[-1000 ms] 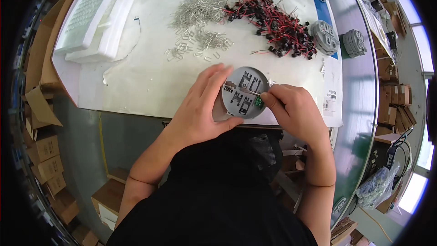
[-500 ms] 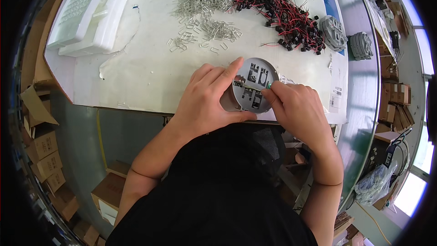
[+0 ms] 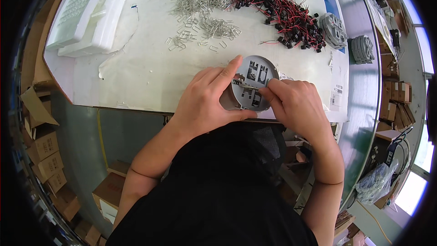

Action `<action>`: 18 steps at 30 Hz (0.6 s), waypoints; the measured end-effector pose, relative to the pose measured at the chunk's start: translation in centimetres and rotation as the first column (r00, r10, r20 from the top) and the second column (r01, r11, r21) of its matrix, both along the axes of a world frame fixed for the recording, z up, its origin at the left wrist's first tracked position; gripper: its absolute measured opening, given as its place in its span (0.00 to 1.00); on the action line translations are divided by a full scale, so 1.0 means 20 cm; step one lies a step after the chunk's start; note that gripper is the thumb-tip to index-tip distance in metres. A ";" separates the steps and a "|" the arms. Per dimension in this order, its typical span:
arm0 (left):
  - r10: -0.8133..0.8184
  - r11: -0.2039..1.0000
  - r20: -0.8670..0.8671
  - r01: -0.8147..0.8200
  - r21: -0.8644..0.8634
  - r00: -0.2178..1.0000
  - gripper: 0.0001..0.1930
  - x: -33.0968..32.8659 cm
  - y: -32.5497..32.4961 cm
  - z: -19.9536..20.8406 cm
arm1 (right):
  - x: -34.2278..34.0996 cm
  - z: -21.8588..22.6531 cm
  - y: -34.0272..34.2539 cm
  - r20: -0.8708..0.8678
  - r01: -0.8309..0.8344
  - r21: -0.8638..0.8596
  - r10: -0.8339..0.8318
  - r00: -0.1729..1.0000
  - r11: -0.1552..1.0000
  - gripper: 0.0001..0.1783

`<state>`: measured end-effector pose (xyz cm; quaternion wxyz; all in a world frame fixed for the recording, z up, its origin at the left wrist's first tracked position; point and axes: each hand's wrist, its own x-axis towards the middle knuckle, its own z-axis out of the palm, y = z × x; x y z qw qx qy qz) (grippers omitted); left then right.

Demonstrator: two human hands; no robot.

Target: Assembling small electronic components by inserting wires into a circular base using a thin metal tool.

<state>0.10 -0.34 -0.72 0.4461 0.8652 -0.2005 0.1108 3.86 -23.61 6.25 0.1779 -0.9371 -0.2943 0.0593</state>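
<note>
Right hand [image 3: 296, 105] has slid over a green spot seen earlier, pinching a slim strip [image 3: 248, 86]; left hand [image 3: 202, 100] clasps the round grey housing [image 3: 258, 84] at the worktable's [image 3: 141, 84] near edge. Probably light, stiff plastic; hold its outer wall.

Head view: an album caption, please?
The left hand holds a round gray housing while the right hand pinches a slim piece across its face, before piled clips and red-wired parts.
</note>
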 end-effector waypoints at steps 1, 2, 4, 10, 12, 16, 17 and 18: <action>0.000 1.000 -0.004 0.000 0.000 1.000 0.58 0.00 0.00 0.00 | 0.00 0.00 0.00 -0.015 0.009 0.002 -0.009 1.000 1.000 0.17; 0.000 1.000 -0.004 0.000 0.000 1.000 0.58 0.00 0.00 0.00 | 0.00 -0.01 0.00 -0.031 0.018 0.004 -0.018 0.999 1.000 0.16; 0.000 1.000 0.015 0.000 0.004 1.000 0.58 -0.01 0.00 0.00 | 0.00 -0.01 0.00 -0.042 0.022 0.005 -0.022 0.999 1.000 0.16; -0.005 1.000 -0.012 0.005 0.000 1.000 0.58 -0.02 -0.01 -0.01 | 0.00 -0.01 0.01 -0.054 0.012 -0.013 -0.012 0.998 1.000 0.15; -0.001 1.000 -0.004 0.001 -0.001 1.000 0.58 -0.02 -0.01 -0.01 | 0.00 0.00 0.03 -0.039 0.003 -0.040 -0.005 0.999 0.999 0.14; 0.012 1.000 -0.003 -0.012 0.003 1.000 0.58 -0.01 -0.02 0.00 | -0.02 0.07 0.09 -0.007 -0.023 -0.153 0.022 1.000 0.988 0.13; 0.021 1.000 -0.004 -0.021 0.005 1.000 0.58 -0.01 -0.02 0.00 | -0.02 0.10 0.11 0.001 -0.037 -0.212 0.038 0.999 0.977 0.14; 0.019 1.000 -0.004 -0.019 0.006 1.000 0.58 0.00 -0.01 -0.01 | -0.02 0.12 0.12 0.012 -0.047 -0.271 0.052 0.999 0.962 0.14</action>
